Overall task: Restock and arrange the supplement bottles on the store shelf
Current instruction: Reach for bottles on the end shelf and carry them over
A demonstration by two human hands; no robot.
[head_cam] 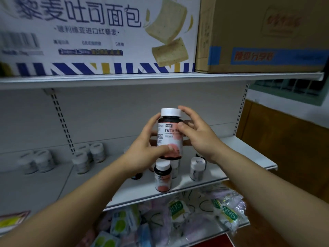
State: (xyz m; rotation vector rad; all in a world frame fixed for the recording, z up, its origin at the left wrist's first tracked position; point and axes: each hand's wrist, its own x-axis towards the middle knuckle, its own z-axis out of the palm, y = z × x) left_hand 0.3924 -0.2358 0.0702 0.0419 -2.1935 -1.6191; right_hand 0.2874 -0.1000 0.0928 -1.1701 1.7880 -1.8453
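Two hands [142, 148] [199, 136] grasp one dark bottle [170, 138] above one matching bottle [162, 177] on the shelf [249, 154].

You are showing a bare left forearm [85, 189] and a bare right forearm [258, 179], both uncovered up to the wrists; your bare left hand [142, 148] and bare right hand [199, 136] are showing short, plain thumbnails

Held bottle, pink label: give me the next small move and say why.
Probably lower the held bottle onto the shelf just right of the matching bottle, label forward. Both the left hand and right hand grip it in the air above that upright twin, and bare shelf shows beside it.
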